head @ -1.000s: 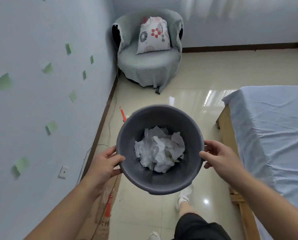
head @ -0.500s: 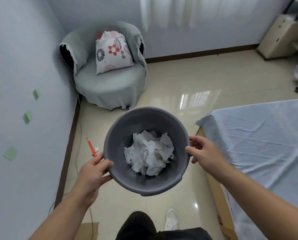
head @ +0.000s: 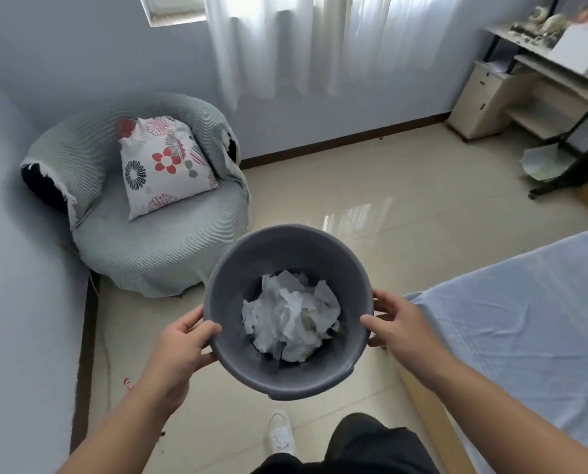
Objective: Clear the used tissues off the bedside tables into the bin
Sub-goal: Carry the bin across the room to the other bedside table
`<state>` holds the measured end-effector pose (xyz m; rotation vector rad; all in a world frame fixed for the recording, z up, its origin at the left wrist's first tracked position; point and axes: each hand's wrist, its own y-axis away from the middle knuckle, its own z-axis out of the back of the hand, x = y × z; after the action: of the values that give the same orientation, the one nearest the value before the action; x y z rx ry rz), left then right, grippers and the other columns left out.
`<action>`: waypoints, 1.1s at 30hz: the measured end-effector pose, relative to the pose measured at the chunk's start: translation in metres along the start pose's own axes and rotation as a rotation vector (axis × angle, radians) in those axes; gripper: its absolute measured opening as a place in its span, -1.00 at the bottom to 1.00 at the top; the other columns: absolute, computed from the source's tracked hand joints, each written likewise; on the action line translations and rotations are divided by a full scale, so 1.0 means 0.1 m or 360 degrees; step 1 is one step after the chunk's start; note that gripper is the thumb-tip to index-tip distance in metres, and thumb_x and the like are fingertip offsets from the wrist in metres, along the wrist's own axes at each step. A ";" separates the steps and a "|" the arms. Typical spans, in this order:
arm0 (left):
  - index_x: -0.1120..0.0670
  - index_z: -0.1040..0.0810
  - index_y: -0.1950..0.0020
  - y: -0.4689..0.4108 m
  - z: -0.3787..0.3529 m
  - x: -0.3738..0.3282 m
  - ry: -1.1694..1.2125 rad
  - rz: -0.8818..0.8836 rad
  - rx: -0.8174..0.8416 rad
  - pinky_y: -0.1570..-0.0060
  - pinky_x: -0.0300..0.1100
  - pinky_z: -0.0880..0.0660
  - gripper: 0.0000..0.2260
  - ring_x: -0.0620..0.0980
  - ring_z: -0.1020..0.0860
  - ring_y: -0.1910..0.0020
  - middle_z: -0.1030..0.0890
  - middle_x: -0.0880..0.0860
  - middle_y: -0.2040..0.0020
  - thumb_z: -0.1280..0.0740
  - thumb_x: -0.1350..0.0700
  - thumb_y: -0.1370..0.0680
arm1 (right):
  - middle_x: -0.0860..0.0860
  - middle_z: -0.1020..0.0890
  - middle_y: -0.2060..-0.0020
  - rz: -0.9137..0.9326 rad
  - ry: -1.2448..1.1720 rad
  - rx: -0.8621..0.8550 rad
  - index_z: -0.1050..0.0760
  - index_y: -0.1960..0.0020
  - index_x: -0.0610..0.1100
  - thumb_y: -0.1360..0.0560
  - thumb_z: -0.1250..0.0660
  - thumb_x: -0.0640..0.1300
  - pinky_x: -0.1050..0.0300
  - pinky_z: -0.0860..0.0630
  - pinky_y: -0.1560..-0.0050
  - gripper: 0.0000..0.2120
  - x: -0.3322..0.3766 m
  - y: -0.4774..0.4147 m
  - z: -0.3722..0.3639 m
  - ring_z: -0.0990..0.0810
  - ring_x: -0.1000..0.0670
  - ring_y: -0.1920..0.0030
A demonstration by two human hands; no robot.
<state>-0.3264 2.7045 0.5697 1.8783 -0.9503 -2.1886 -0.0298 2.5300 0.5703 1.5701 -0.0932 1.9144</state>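
A round grey bin [head: 237,265] is held up in front of me, above the tiled floor. Crumpled white tissues [head: 290,318] fill its bottom. My left hand [head: 179,350] grips the bin's left rim, thumb over the edge and fingers under it. My right hand [head: 397,323] grips the right rim the same way. No bedside table is in view.
A grey round armchair [head: 142,241] with a flowered cushion [head: 164,165] stands in the left corner. The bed with a pale blue sheet [head: 525,323] lies at the right. A desk and small cabinet [head: 484,97] stand at the far right, under the curtained window. My white shoe [head: 280,432] is below.
The view has swung to the right and I have stepped forward: the armchair shifted left, the window and desk came into view. Both hands keep holding the bin.
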 end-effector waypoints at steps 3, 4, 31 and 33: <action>-0.19 -0.76 -0.16 -0.55 -0.08 -0.46 -0.0060 -0.0063 0.0097 0.20 -0.16 -0.72 -0.61 -0.02 -0.77 -0.04 -0.79 -0.03 -0.12 -0.34 0.28 -0.59 | 0.31 -0.72 0.00 0.0033 -0.0043 -0.0090 -0.57 -0.18 0.29 -0.51 -0.43 -0.20 0.17 -0.70 0.21 -0.58 0.26 -0.39 0.08 -0.74 0.11 0.08; -0.17 -0.74 -0.20 -0.73 -0.13 -0.58 -0.0073 -0.0072 0.0131 0.19 -0.15 -0.72 -0.62 -0.01 -0.76 -0.05 -0.79 -0.03 -0.13 -0.35 0.27 -0.59 | 0.32 -0.72 0.01 0.0033 -0.0055 -0.0115 -0.57 -0.18 0.27 -0.52 -0.43 -0.21 0.20 -0.68 0.24 -0.59 0.32 -0.52 0.13 -0.74 0.12 0.11; -0.06 -0.68 -0.31 -5.05 -3.64 -3.16 -0.0512 0.0010 0.0729 0.14 -0.10 -0.74 -0.59 0.01 -0.77 -0.08 -0.79 0.01 -0.13 -0.36 0.33 -0.57 | 0.13 -0.78 -0.06 -0.0382 -0.0452 -0.0774 -0.54 -0.39 -0.01 -0.51 -0.40 -0.32 0.15 -0.51 0.37 -0.51 0.74 -4.47 2.53 -0.67 0.09 0.29; -0.08 -0.69 -0.29 -5.36 -3.96 -3.34 -0.0583 0.0032 0.0819 0.18 -0.12 -0.73 -0.60 0.00 -0.78 -0.03 -0.80 0.00 -0.11 -0.36 0.32 -0.57 | 0.16 -0.78 -0.02 -0.0416 -0.0483 -0.0838 -0.55 -0.39 -0.03 -0.52 -0.39 -0.32 0.15 -0.49 0.37 -0.53 0.73 -4.68 2.64 -0.65 0.12 0.30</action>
<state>0.2822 3.1347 0.5633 1.6348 -1.7298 -2.5032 0.4331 2.8121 0.5509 1.4094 -0.4591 1.3028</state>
